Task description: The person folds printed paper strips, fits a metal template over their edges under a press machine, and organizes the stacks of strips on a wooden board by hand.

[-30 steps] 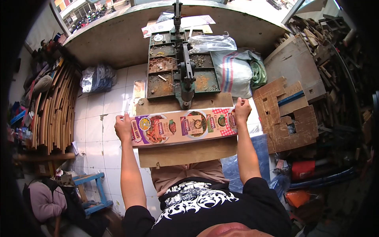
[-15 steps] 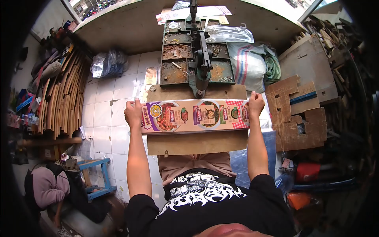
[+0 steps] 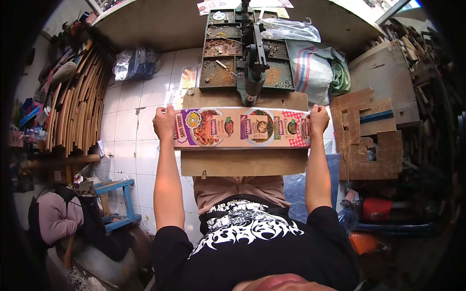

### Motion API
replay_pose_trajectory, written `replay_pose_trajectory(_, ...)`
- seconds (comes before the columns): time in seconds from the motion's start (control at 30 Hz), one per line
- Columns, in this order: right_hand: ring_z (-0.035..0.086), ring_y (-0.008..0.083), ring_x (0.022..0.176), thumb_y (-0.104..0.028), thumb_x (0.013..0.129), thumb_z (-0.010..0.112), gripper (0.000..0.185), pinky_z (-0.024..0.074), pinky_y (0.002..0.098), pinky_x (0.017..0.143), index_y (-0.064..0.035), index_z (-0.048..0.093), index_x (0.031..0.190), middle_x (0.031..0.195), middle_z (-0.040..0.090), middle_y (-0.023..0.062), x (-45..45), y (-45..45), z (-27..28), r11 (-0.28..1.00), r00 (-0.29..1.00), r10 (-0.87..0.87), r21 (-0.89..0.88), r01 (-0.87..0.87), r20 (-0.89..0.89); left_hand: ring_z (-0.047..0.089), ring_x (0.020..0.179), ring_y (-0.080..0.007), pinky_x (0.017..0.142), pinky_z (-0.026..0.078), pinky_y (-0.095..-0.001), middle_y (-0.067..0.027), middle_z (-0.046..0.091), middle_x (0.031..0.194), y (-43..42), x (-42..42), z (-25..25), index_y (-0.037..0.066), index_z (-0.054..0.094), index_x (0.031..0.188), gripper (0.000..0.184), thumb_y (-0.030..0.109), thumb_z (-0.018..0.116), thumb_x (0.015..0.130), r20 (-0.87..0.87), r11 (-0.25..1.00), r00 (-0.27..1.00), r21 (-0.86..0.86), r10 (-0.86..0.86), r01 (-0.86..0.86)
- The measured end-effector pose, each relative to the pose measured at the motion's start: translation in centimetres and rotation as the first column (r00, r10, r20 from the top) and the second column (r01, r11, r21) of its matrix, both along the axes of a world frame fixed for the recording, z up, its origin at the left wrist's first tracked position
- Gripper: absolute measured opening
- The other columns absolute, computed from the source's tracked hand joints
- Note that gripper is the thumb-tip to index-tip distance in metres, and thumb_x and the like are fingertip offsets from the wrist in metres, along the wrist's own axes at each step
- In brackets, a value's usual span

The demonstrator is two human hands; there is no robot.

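Note:
A long printed strip (image 3: 233, 127) with food pictures and a red checked patch lies across a brown wooden board (image 3: 242, 163). My left hand (image 3: 164, 122) pinches its left end, fingers closed at the upper corner. At the opposite end, my right hand (image 3: 319, 119) grips the upper right corner. Both arms reach forward, and the strip is stretched level between them. Just beyond its upper edge stands the dark green hand press (image 3: 252, 80), its lower tip close to the strip. Whether the tip touches the strip I cannot tell.
Behind the board sits a divided tray (image 3: 221, 72) of small metal parts. A white sack (image 3: 310, 72) is right of it, near cut brown boards (image 3: 371, 150). Wooden slats (image 3: 80, 104) lean at left. Another person (image 3: 60, 213) sits lower left by a blue frame (image 3: 119, 203).
My view has tilted a little, so the press, board and strip appear higher in the picture. Both hands keep their hold on the strip's ends.

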State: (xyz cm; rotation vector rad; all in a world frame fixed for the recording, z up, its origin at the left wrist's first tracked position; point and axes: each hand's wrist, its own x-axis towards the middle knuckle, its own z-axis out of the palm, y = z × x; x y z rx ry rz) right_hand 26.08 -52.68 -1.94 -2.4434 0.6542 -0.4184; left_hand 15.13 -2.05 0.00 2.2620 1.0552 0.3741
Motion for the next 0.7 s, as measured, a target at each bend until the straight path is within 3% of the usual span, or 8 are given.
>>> replay_pose_trajectory(0.2, 0.069, 0.0384, 0.090, -0.026, 0.081, 0.053, 0.028, 0.0529, 0.0457, 0.083, -0.0115, 0.074, 0.093, 0.091, 0.072, 0.0184, -0.10, 0.13, 0.37, 1.000, 0.999, -0.006, -0.009, 0.005, -0.049, 0.065, 0.095, -0.0438, 0.083, 0.051, -0.0479, -0.0260, 0.069, 0.096, 0.14, 0.18, -0.30, 0.006, 0.067, 0.101, 0.046, 0.046, 0.054, 0.085, -0.016, 0.999, 1.000, 0.036, 0.012, -0.012)
replay_pose_trajectory(0.7, 0.068, 0.0387, 0.093, -0.026, 0.079, 0.052, 0.031, 0.0523, 0.0455, 0.085, -0.0127, 0.075, 0.094, 0.094, 0.072, 0.0187, 0.32, -0.08, 0.26, 1.000, 0.995, -0.002, 0.010, 0.003, -0.103, 0.066, 0.093, -0.0426, 0.083, 0.051, -0.0471, -0.0232, 0.070, 0.095, 0.32, 0.32, -0.37, 0.006, 0.069, 0.097, 0.043, 0.044, 0.053, 0.083, -0.026, 0.999, 1.000, 0.042, 0.006, -0.005)
